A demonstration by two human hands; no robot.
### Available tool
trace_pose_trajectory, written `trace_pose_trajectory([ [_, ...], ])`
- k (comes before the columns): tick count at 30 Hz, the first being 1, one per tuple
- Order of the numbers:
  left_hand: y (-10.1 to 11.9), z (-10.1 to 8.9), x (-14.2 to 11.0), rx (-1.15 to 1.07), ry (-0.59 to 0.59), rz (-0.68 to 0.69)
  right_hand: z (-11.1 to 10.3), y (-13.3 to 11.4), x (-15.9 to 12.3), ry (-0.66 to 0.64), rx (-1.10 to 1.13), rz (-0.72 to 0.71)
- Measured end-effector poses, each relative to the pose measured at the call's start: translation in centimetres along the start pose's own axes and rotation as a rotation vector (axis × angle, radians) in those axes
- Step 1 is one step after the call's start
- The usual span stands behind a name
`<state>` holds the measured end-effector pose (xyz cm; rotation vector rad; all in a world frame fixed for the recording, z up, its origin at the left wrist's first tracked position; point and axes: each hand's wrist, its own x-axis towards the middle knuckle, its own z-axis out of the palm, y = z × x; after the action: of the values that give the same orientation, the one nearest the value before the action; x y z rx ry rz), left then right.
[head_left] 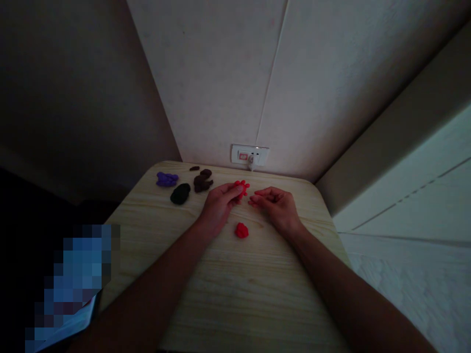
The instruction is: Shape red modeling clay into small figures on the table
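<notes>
Between the thumb and fingers of my left hand [217, 206] is a red modelling-clay piece [242, 188] with several small rounded knobs around its edge. My right hand [277, 206] is just to the right of it, apart from it, with thumb and fingertips pinched together. Its fingertips look reddish; whether a small bit of clay is in them is too small to tell. A loose red clay lump [242, 230] lies on the wooden table [235, 304], nearer to me and below the gap between the hands.
Left of my hands lie a brown clay lump [202, 182], a small brown strip [194, 168], a dark, nearly black lump [180, 194] and a purple lump [167, 179]. A wall socket [250, 155] with a plug sits behind the table. A blurred-out screen [79, 279] is at lower left.
</notes>
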<state>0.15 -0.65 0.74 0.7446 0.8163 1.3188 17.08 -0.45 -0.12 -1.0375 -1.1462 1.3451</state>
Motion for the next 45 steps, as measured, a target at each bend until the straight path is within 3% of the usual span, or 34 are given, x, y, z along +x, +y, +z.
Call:
trace_pose_trajectory([
  [6, 0.03, 0.06, -0.03, -0.002, 0.003, 0.008, 0.04, 0.21, 0.18, -0.033, 0.092, 0.013],
  [16, 0.18, 0.14, -0.12, 0.009, -0.003, 0.01, -0.16, -0.02, -0.12, 0.025, -0.052, -0.068],
  [26, 0.14, 0.06, -0.1, 0.014, 0.004, 0.004, 0.01, -0.12, 0.06, -0.05, 0.025, -0.04],
  [32, 0.07, 0.06, -0.1, 0.049, -0.02, 0.015, -0.19, 0.09, 0.08, 0.048, -0.138, -0.13],
  [38, -0.16, -0.03, -0.14, 0.095, -0.041, 0.028, 0.02, 0.41, 0.26, 0.083, 0.03, -0.077],
  [45, -0.24, 0.22, -0.33, 0.139, -0.042, 0.048, 0.35, 0.37, -0.1, 0.04, 0.025, -0.049],
])
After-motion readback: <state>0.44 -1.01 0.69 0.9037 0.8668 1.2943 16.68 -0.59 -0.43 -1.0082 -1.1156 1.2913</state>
